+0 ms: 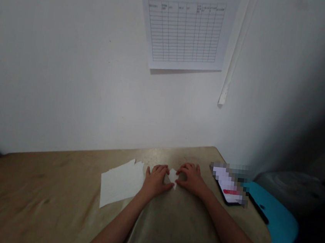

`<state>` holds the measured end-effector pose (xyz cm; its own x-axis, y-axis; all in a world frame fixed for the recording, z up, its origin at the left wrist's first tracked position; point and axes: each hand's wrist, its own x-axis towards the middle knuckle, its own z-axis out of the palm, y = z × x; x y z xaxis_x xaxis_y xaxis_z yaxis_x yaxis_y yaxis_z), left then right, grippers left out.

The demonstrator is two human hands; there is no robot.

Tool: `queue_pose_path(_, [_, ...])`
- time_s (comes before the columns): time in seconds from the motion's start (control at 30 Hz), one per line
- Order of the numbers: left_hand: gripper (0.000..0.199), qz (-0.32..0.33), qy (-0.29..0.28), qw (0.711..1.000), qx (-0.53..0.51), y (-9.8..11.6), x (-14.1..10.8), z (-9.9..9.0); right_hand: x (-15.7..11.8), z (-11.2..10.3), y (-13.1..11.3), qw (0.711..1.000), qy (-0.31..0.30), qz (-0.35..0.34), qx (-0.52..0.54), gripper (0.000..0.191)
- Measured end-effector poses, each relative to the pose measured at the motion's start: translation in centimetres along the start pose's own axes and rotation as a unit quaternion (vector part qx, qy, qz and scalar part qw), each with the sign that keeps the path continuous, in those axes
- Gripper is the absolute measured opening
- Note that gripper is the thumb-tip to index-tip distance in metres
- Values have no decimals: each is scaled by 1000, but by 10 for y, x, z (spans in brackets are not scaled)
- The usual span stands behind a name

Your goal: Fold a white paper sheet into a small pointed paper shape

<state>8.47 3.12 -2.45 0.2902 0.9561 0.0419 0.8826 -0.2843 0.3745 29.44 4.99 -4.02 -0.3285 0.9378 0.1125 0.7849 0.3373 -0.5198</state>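
Observation:
Both of my hands rest on a tan table (42, 190) near its far edge. My left hand (156, 180) and my right hand (191, 177) press down with curled fingers on a small white piece of paper (173, 177) between them. Only a narrow folded part of that paper shows; the rest is under my fingers. A stack of white paper sheets (121, 183) lies flat just left of my left hand, touching its edge.
A smartphone (228, 184) with a lit screen lies on the table at the right. Beyond the table's right edge stand a blue plastic stool (276, 222) and a dark bin (292, 185). A printed grid chart (186, 31) hangs on the white wall.

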Motion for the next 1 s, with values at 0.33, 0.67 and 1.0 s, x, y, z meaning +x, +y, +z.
queue_pose_path(0.33, [61, 5, -2, 1000, -3, 4, -4, 2, -2, 0, 2, 1000, -17, -8, 10, 41])
queue_pose_path(0.67, [65, 14, 5, 1000, -18, -4, -1, 8, -5, -1, 5, 1000, -21, -12, 12, 52])
queue_pose_path(1.0, [65, 25, 7, 999, -25, -13, 3, 8, -4, 0, 10, 1000, -18, -23, 11, 49])
